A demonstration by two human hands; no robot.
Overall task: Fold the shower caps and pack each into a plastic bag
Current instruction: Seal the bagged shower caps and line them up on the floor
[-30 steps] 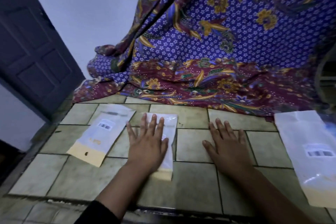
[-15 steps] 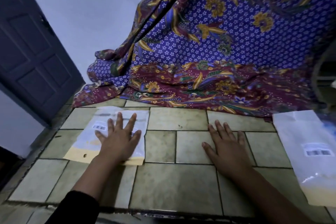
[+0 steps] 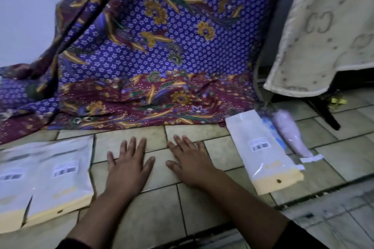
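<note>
I see the left hand [image 3: 128, 170] and the right hand [image 3: 189, 164] lying flat on the tiled floor [image 3: 162, 206], fingers straight, holding nothing. Two packed bags [image 3: 60, 176] lie beside the left one, another bag [image 3: 265, 153] near the right.

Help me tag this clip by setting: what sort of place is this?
Probably a home, with the work done on the floor: worn floor tiles, a patterned cloth draped behind, a cream blanket hanging at right.
</note>
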